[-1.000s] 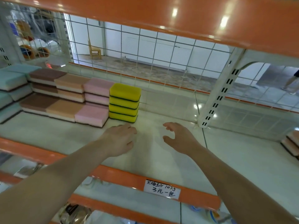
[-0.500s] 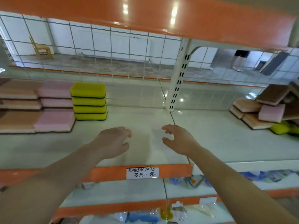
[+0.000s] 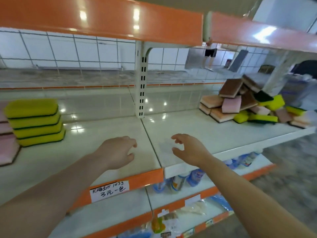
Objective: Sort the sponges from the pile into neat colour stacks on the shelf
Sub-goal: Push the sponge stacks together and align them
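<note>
Presently on record: a white metal shop shelf (image 3: 96, 134) with an orange front lip, split by a slotted white upright post (image 3: 142, 86).

Left hand (image 3: 116, 152): held over the bare shelf just left of the seam between the two shelf boards, palm down, fingers loosely curled, holding nothing.

Right hand (image 3: 188, 148): held over the shelf just right of that seam, thumb and fingers parted in a relaxed curve, holding nothing. The two hands are near each other and apart.

Neat stack of four yellow oblong sponges with dark green scouring undersides (image 3: 35, 121): far left on the shelf, squared up, well apart from both hands.

Pink rectangular sponges (image 3: 6, 148): at the left edge, just beside the yellow stack (cut off by the frame, so their number cannot be told).

Loose pile of mixed sponges, brown, peach, pink and yellow (image 3: 248, 103): far right on the shelf against the wire-grid back, several pieces tilted and leaning on one another, well apart from the right hand.

Handwritten white paper price label (image 3: 109, 190): fixed to the orange lip below the left hand.

Packaged goods in blue and white wrappers (image 3: 178, 181): on the lower shelf, blurred.
</note>
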A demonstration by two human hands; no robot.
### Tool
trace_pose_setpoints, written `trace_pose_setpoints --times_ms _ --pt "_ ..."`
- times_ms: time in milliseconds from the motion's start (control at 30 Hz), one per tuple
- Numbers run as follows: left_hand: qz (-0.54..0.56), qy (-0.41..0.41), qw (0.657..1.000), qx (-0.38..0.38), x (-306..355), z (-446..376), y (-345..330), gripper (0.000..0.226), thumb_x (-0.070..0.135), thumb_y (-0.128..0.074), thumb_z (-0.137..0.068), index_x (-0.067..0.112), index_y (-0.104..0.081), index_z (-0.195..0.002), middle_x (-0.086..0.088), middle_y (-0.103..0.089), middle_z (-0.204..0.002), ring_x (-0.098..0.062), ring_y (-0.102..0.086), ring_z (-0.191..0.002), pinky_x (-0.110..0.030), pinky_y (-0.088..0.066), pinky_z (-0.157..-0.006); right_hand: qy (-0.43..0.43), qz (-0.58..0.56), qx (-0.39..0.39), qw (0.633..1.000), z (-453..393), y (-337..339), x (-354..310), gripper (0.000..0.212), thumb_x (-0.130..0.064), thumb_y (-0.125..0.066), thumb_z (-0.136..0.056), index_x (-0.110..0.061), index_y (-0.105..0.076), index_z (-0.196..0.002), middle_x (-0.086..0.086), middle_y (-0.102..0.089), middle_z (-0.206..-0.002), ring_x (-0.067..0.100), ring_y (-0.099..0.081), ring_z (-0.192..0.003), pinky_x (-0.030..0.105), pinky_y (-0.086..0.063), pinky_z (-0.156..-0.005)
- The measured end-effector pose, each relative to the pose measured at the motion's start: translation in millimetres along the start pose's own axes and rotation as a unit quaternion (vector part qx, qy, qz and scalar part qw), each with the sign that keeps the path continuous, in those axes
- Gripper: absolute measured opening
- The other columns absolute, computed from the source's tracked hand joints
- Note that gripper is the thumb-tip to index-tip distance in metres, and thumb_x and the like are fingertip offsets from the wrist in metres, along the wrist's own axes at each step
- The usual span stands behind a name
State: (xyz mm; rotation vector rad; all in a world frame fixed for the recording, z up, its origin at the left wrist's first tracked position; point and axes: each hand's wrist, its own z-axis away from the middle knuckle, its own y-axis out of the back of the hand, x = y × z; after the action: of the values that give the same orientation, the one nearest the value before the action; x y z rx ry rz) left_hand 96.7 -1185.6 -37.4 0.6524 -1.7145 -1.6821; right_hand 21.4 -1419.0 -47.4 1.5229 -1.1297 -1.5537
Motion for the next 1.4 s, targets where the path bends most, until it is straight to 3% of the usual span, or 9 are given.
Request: trace_pose_setpoints --times_ms 833,1400 --pt "0.03 -0.053 0.998 0.01 233.8 -145.0 -28.7 0.043 0.038 -0.043 -0.094 0.028 -0.036 -0.135 0.007 -0.047 -0.13 -0.013 -0.049 -0.114 -0.029 -0.041 -0.091 -0.074 0.031 0.004 0.997 48.2 114.6 234.8 0.045 -0.032 -0.056 -0.089 -0.025 -0.046 -0.132 -0.004 -0.053 -0.121 0.014 -0.052 -0.108 0.026 -0.041 -0.088" --pt "0.014 -0.062 0.998 0.029 271.8 -217.3 -24.4 0.046 0.038 -0.042 -0.094 0.025 -0.036 -0.137 0.003 -0.044 -0.133 -0.017 -0.047 -0.117 -0.03 -0.04 -0.087 -0.094 0.043 0.038 0.994 28.3 140.7 297.9 0.049 -0.029 -0.055 -0.089 -0.023 -0.043 -0.136 -0.001 -0.05 -0.131 0.016 -0.051 -0.115 0.024 -0.04 -0.087"
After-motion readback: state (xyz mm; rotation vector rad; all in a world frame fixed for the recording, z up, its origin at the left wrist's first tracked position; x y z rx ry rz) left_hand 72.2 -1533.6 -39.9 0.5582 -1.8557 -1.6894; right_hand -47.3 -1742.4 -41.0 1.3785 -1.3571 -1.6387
